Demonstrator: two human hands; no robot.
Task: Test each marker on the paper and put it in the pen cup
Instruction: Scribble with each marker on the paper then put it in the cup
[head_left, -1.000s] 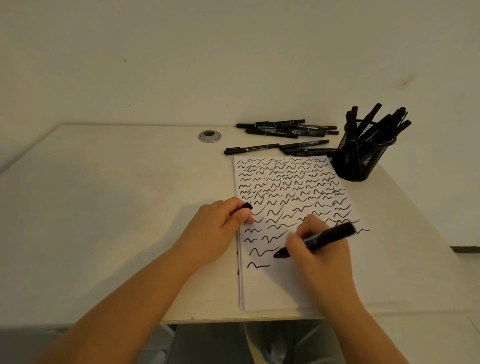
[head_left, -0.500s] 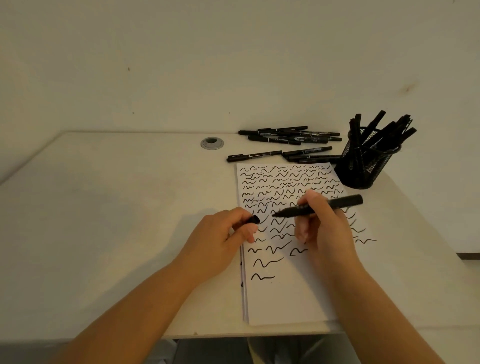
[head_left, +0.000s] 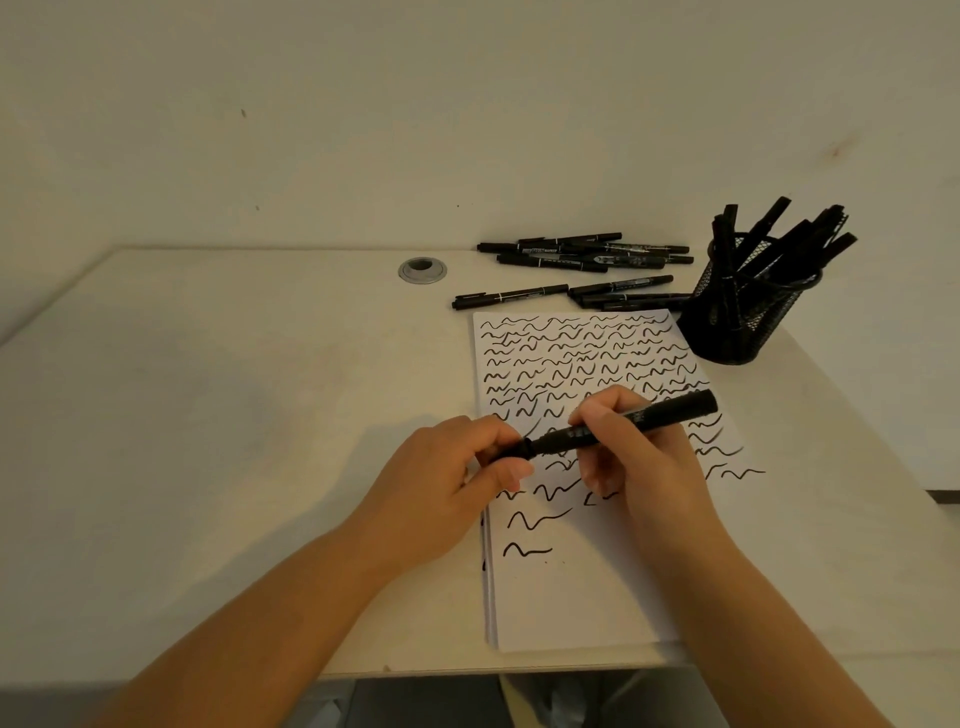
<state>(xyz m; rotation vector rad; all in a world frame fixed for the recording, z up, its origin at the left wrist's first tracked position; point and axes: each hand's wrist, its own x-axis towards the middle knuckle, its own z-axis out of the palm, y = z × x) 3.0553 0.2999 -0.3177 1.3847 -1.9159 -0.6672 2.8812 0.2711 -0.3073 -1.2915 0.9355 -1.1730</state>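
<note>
A white sheet of paper (head_left: 582, 597) lies on the desk, covered with many black squiggles. Above its middle I hold a black marker (head_left: 660, 413) nearly level, my right hand (head_left: 644, 457) gripping the barrel. My left hand (head_left: 447, 483) pinches the marker's cap (head_left: 511, 451), which sits against the marker's tip end. A black mesh pen cup (head_left: 743, 322) stands at the paper's far right corner, filled with several black markers. More black markers (head_left: 582, 254) lie loose on the desk beyond the paper.
A grey cable grommet (head_left: 422, 270) is set into the pale desk (head_left: 208, 415) near the back edge. A plain wall rises directly behind. The desk's front edge runs just below the paper.
My right hand lifted the marker off the paper and turned it level. The tip end moved left to meet the cap held in my left hand.
</note>
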